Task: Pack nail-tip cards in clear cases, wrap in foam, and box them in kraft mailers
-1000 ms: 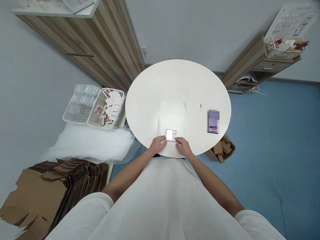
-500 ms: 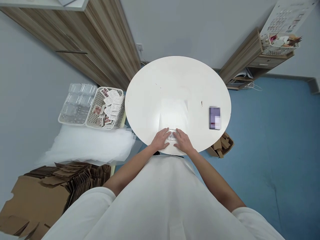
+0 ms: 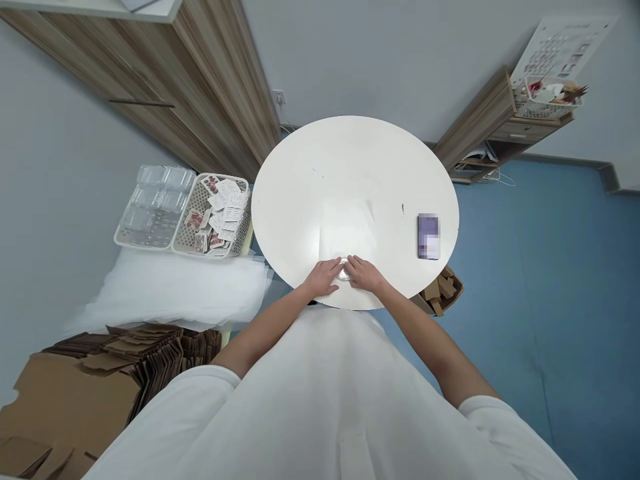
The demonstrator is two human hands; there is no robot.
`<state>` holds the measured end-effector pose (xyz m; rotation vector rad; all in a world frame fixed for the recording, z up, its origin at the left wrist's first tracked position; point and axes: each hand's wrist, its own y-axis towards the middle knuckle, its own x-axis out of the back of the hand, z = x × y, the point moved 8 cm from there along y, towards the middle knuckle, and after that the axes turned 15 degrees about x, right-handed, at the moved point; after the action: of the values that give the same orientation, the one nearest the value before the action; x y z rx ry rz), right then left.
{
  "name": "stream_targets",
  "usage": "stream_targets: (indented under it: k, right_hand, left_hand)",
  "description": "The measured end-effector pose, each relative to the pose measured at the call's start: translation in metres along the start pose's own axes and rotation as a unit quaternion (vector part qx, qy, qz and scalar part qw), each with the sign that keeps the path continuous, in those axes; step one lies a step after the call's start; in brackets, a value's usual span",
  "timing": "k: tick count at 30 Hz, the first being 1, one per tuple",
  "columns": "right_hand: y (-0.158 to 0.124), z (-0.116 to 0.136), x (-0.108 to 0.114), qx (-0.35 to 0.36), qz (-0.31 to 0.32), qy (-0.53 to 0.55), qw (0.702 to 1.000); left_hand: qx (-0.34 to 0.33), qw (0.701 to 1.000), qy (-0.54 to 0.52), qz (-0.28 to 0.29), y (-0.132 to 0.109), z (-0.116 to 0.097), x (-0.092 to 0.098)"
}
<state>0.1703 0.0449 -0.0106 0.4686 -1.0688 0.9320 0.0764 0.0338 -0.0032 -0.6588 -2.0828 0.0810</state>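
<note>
A small clear plastic case (image 3: pixel 343 272) lies on the round white table (image 3: pixel 350 173) near its front edge. My left hand (image 3: pixel 323 277) and my right hand (image 3: pixel 364 273) both press down on it, fingers together over its top. Only a sliver of the case shows between them; the rest is hidden by my fingers.
A purple and white box (image 3: pixel 429 236) lies on the table at the right. Left of the table stand a basket of small packets (image 3: pixel 217 216) and a tray of clear cases (image 3: pixel 153 207). Flattened cardboard (image 3: pixel 100 373) is stacked at lower left, a carton of scraps (image 3: pixel 443 290) under the table's right edge.
My hands moved from the case's sides onto its top and closed over it, so the case is nearly covered now. The view shifted slightly.
</note>
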Motion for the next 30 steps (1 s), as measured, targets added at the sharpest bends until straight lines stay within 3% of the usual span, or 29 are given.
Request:
stream_targets:
  k: [5, 9, 16, 22, 30]
  right_hand:
    - [-0.003, -0.003, 0.005, -0.019, 0.004, 0.036, 0.999]
    - [-0.006, -0.003, 0.01, -0.019, 0.006, 0.088, 0.996]
    - [-0.031, 0.01, 0.019, -0.026, -0.079, 0.06, 0.995]
    - [-0.051, 0.01, 0.014, -0.12, -0.134, 0.062, 0.982]
    - [-0.056, 0.012, 0.018, -0.153, -0.131, 0.145, 0.969]
  left_hand:
    - [-0.007, 0.998, 0.036, -0.041, 0.0, -0.008, 0.007]
    - [-0.027, 0.997, 0.064, -0.032, 0.002, -0.015, 0.008]
    - [-0.062, 0.995, 0.077, -0.034, 0.003, -0.016, 0.011]
    - [-0.045, 0.997, 0.06, -0.033, 0.003, -0.013, 0.015]
    - [-0.012, 0.998, -0.054, -0.001, -0.008, -0.005, 0.021]
